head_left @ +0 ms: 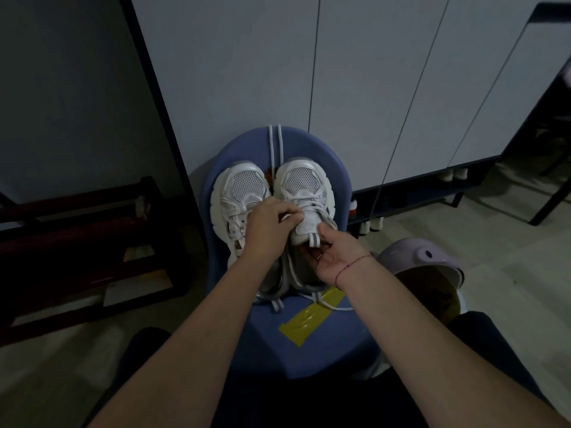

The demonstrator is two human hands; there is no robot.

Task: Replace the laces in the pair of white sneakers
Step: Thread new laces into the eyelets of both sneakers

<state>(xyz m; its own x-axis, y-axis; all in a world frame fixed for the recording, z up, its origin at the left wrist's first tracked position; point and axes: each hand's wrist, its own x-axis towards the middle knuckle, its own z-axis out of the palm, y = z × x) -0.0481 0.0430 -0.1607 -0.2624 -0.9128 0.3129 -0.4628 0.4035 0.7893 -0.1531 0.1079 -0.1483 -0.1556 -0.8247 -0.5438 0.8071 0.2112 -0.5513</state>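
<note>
Left hand (272, 225) pinches the lace (312, 205) at the right sneaker's (304, 183) tongue, right hand (333, 257) grips its near collar, left sneaker (239, 193) beside it on the chair (309, 344); a sharp tug may jam the lace in an eyelet or drag the sneaker off

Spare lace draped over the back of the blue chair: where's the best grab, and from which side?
Probably pinch the spare lace on its bare stretch against the blue chair back, beyond the sneaker toes, coming from above. There its two strands run side by side and exposed; lower down they vanish between the left sneaker and right sneaker.
</note>
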